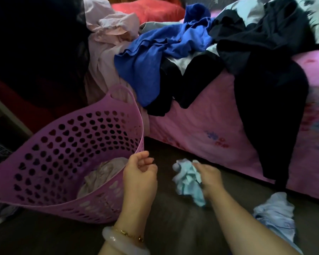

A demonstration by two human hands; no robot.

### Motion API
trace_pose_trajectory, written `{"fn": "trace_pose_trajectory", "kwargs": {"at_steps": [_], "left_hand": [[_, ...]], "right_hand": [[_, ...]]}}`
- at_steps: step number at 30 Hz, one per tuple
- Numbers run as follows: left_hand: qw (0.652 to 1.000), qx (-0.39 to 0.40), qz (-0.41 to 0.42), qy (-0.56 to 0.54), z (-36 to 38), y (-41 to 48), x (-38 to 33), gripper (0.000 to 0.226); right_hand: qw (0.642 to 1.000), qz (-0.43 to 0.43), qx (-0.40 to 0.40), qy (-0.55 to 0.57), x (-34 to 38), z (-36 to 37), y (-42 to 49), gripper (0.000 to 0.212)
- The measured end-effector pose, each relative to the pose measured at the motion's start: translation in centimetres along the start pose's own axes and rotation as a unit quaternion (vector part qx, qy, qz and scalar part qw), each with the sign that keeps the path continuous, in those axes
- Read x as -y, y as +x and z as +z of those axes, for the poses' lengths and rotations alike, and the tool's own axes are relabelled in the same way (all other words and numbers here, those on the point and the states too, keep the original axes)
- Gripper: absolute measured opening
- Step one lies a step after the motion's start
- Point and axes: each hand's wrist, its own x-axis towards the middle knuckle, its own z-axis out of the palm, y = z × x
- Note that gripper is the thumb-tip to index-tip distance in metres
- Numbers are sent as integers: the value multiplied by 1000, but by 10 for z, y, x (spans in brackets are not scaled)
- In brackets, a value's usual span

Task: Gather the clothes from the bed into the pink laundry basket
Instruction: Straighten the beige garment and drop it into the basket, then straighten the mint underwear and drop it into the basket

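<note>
Clothes: a heap lies on the bed [210, 129], well right of and above the pink laundry basket [66, 144]; a blue garment [155, 57] sprawls at the middle, a dark garment [269, 111] hangs over the bed's edge down toward the floor, and a pale pink garment [107, 34] is piled at the left end.
Basket: it stands on the dark floor [173, 218] just beside the bed's corner, tipped toward the camera, its wall pierced with heart-shaped holes; a crumpled pale cloth [101, 173] lies inside at the bottom.
Around: a red pillow [147, 10] sits behind the heap; a light blue piece [276, 216] lies on the floor at the lower right, near the right forearm.
In the way: nothing lies between the hands and the basket's mouth.
Left hand [139, 173]: held at the basket's near rim, fingers loosely curled inward, gripping nothing; a pale bangle [118, 242] and a thin gold chain [129, 234] circle the wrist.
Right hand [208, 175]: low over the floor between basket and bed, fingers closed around a bunched light blue cloth [187, 181].
Hard to make out: the right hand and its cloth are blurred; the upper left corner is too dark to read; the heap's far right is smeared.
</note>
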Motion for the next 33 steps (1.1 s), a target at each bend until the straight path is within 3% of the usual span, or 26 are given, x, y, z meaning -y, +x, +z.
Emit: {"fn": "trace_pose_trajectory", "kwargs": {"at_steps": [4, 6, 8, 11, 13, 15, 18, 20, 22, 24, 25, 27, 28, 31, 33], "left_hand": [[996, 78, -12, 28, 0, -10, -9, 57], [994, 94, 9, 47, -8, -17, -18, 72], [990, 88, 46, 102, -17, -20, -31, 88], [976, 133, 81, 152, -29, -28, -58, 111], [972, 181, 84, 126, -41, -38, -73, 121], [968, 244, 57, 3, -58, -50, -81, 114], [944, 303, -46, -120, -77, -68, -77, 111], [937, 335, -52, -86, -87, -70, -67, 100], [934, 358, -17, 5, -97, -68, -63, 88], [940, 304, 55, 146, -106, -63, -62, 65], [938, 262, 86, 210, -109, -60, -63, 53], [936, 199, 125, 261, -112, -55, -63, 39], [938, 189, 135, 259, -111, -55, -63, 34], [937, 162, 168, 260, -104, -54, -64, 17], [942, 130, 188, 244, -100, -55, -64, 4]], "right_hand": [[979, -10, 166, 120, 67, 22, -41, 20], [951, 5, 273, 145, 98, 31, -76, 18], [922, -22, 358, 145, 120, 36, -107, 31], [897, -85, 417, 115, 136, 36, -133, 57], [889, -89, 438, 103, 139, 36, -142, 65], [880, -78, 459, 92, 139, 36, -149, 64], [873, -60, 480, 60, 132, 39, -161, 37], [877, -53, 475, 42, 130, 42, -171, 21], [894, -54, 445, 7, 130, 42, -176, 20], [902, -109, 398, -129, 128, 41, -174, 26], [882, -160, 374, -237, 127, 39, -174, 32], [810, -232, 357, -404, 127, 38, -179, 45], [790, -235, 374, -425, 128, 39, -182, 52], [776, -228, 422, -411, 129, 48, -198, 65], [752, -285, 388, -449, 126, 56, -199, 53]]}}
